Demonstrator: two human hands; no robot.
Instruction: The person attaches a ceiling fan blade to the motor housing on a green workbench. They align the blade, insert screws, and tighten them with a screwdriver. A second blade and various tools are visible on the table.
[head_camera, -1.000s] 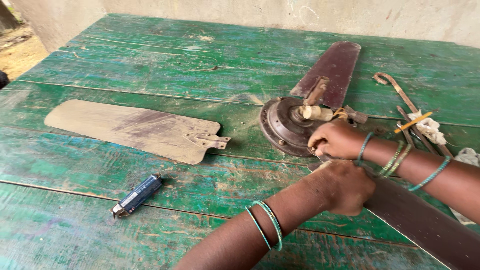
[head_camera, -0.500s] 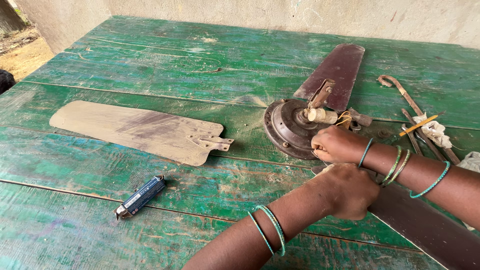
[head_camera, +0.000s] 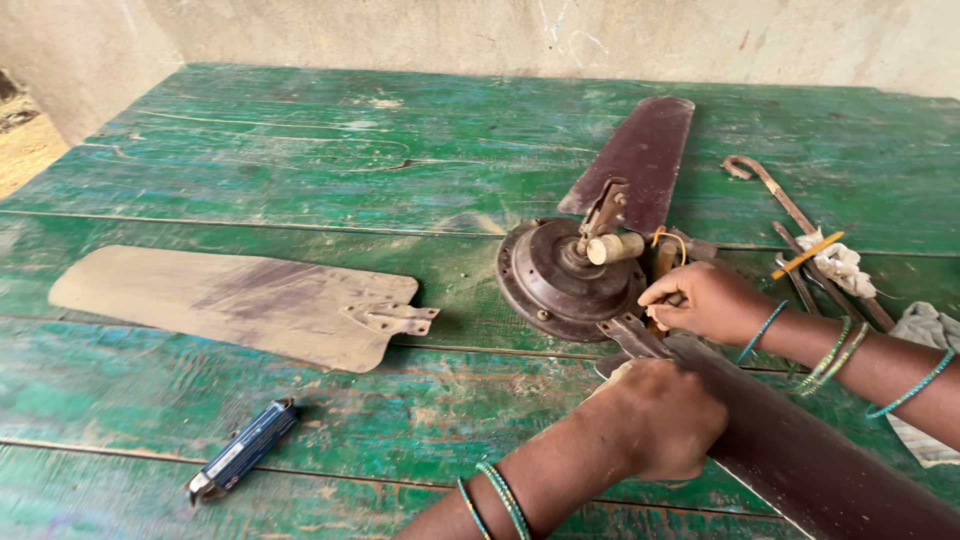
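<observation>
One blade (head_camera: 250, 305) already lies detached, left on the green surface (head_camera: 300, 130). My left hand (head_camera: 665, 420) presses closed on the near blade (head_camera: 800, 460); my right hand (head_camera: 700, 300) pinches its bracket at the fan motor (head_camera: 560, 275). Two blades remain attached.

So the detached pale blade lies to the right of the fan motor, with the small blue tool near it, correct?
Not quite. The head view shows the detached pale blade lying to the left of the fan motor, not the right. The small blue tool does lie near it, just in front.
</observation>
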